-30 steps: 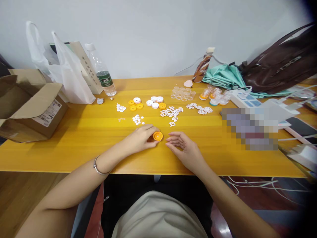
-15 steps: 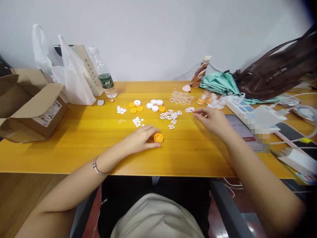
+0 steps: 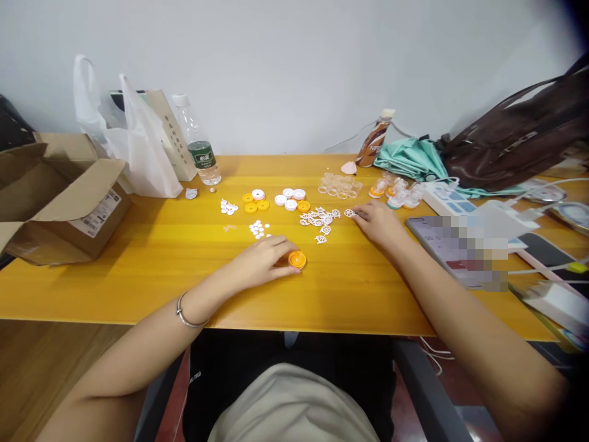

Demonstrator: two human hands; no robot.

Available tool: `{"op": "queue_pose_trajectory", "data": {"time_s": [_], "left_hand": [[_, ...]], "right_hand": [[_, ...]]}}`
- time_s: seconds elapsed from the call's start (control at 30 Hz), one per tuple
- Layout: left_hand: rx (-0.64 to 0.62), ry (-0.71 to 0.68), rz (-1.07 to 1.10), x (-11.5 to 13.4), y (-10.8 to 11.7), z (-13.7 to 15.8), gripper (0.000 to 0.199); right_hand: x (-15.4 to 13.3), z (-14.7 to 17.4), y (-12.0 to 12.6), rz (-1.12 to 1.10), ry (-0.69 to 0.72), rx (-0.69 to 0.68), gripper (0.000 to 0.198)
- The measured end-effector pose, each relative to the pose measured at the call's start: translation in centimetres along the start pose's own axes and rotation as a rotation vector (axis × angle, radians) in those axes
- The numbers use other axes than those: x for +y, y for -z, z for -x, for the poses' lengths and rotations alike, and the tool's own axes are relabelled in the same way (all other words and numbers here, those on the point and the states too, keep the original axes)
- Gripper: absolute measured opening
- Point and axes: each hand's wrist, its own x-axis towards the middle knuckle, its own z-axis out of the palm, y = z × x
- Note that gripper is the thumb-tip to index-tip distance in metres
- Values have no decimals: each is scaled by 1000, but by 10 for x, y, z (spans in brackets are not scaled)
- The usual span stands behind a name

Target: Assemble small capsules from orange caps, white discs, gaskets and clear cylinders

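My left hand rests on the table with thumb and fingers around a small round orange plastic cup. Farther right, my right hand reaches down at the right end of a group of white spoked wheel pieces. Its fingertips are drawn together over one white spoked wheel, partly covering what lies beneath. Behind my left hand lie small white discs. Beyond them are orange rings and white rings.
Clear plastic cups and finished-looking clear-topped pieces stand at the back right. A phone and power strip lie beside my right forearm. A cardboard box, water bottle and brown bag flank the table.
My right hand has moved slightly left and down onto the white spoked wheels, and its fingers have closed together. My left hand stays at the orange cup. The view has shifted slightly.
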Motion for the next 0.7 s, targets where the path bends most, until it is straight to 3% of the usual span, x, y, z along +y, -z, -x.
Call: {"op": "queue_pose_trajectory", "data": {"time_s": [0.23, 0.37, 0.43, 0.53, 0.6, 0.7], "left_hand": [[6, 23, 0, 0, 1, 0, 35], [92, 11, 45, 6, 3, 1, 36], [186, 12, 72, 9, 4, 1, 35], [312, 17, 122, 11, 2, 0, 30], [356, 14, 183, 11, 0, 0, 27], [381, 36, 286, 10, -3, -2, 21]], "right_hand": [[-10, 7, 9, -146, -56, 63, 16], [-27, 5, 21, -456, -198, 131, 20], [-44, 7, 28, -792, -271, 72, 22], [-80, 18, 38, -1306, -272, -110, 26], [-107, 30, 41, -1492, -237, -278, 26], [-138, 48, 38, -1613, -213, -356, 23]]}}
